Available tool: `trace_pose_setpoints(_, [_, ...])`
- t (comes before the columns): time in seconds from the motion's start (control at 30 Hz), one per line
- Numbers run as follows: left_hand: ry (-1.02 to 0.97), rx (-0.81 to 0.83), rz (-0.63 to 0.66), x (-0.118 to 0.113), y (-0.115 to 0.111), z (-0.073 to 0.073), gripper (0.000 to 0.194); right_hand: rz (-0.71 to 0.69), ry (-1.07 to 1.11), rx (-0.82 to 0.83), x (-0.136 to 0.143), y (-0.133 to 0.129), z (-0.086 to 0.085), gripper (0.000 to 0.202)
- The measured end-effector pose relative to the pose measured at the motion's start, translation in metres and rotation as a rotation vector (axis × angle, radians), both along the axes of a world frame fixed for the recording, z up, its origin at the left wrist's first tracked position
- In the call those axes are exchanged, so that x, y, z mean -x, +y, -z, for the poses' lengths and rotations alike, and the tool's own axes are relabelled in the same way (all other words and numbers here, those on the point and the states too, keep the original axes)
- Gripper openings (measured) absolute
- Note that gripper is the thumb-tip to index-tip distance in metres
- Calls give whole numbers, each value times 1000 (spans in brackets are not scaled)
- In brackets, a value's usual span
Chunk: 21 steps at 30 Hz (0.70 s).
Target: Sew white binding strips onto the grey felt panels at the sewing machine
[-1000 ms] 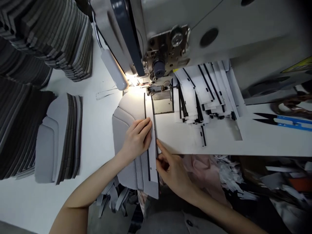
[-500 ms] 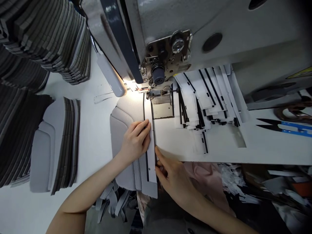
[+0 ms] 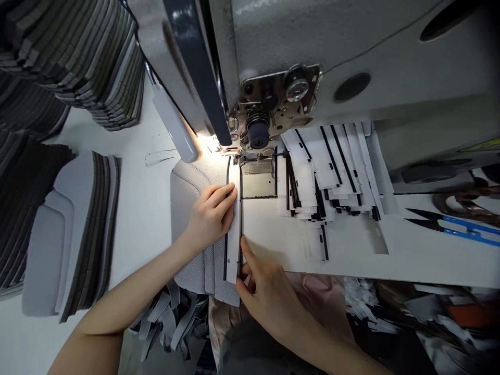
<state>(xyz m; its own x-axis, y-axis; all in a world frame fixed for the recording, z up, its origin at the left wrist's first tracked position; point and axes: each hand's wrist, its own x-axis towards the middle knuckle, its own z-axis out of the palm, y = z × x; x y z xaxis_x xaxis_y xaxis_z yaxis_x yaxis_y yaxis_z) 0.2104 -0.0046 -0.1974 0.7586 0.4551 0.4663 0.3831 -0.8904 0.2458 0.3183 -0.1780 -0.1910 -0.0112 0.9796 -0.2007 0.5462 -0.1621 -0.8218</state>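
Strip (image 3: 233,255): lengthwise toward machine (image 3: 297,31) | left hand (image 3: 211,216): fingers together atop | right hand (image 3: 271,291): fingers parted, hold unclear

- Left fingers (image 3: 219,194) cover part of the white strip (image 3: 233,245) and gray panel (image 3: 185,200); pinch or flat press, can't tell.
- Right fingers (image 3: 248,254): curled ones mostly hidden behind index and thumb; contact on panel edge unclear.
- Just beyond left fingers: stitch point too small, washed out by lamp (image 3: 174,124) glare.
- Sewing machine (image 3: 281,44), above both sets of fingers: cropped top and right.
- Tall stacks (image 3: 80,57), left of fingers: cropped, layers uncountable.
- Snips (image 3: 466,229), far right of fingers: handle ends cropped.
- Scraps (image 3: 449,312), right of and below right fingers: dark, blurry.
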Motion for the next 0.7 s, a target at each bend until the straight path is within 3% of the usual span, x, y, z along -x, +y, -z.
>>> trace_pose_setpoints(0.5, [0, 26, 11, -13, 34, 1, 26, 40, 9, 16, -4, 20, 4, 68])
trace_pose_setpoints(0.7, [18, 56, -3, -9, 26, 0, 30, 6, 21, 85, -13, 39, -4, 64])
